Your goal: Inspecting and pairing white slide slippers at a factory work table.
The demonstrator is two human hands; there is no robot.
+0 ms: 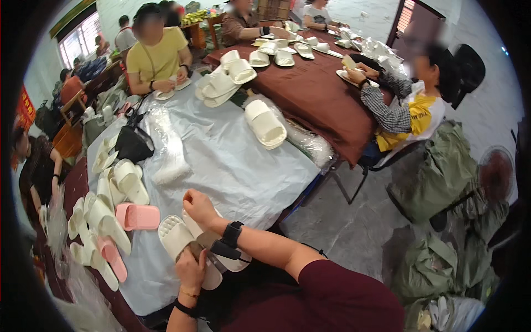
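Close to me at the table's front edge lies a pair of white slippers. The left slipper (172, 231) has a dimpled sole, and my left hand (191, 272) grips it around the strap. Beside it, the right slipper (231, 262) is partly covered by my right forearm and a black wrist strap with a box. My right hand (200, 208) hovers over its front end with fingers curled together; whatever they may pinch is too small to see. Just left of the pair sits a pink slipper (145, 216).
More white slippers (133, 182) and another pink slipper (112, 259) crowd the left side. Clear plastic bags (165, 141) and a black bag (134, 143) lie on the pale sheet (221, 166). Co-workers handle slippers across the brown-covered table (315, 94). Green sacks (437, 171) stand on the floor at right.
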